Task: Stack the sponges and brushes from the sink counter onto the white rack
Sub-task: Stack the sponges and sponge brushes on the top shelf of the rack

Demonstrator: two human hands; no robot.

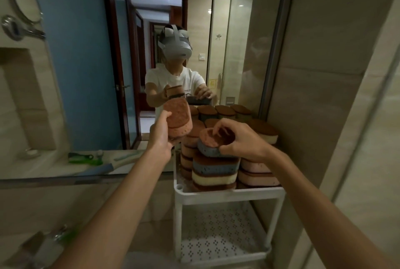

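Observation:
My left hand grips a pink sponge with a brown scrub face, held upright above the rack's left side. My right hand holds a blue sponge with a brown top, tilted on the front stack of blue, cream and brown sponges. The white rack stands against the mirror, and its top shelf carries several stacks of pink and brown sponges.
A glass shelf to the left carries green brushes and a blue-handled brush. The mirror behind reflects a person and the sponges. The rack's lower perforated shelf sits below. A tiled wall closes the right side.

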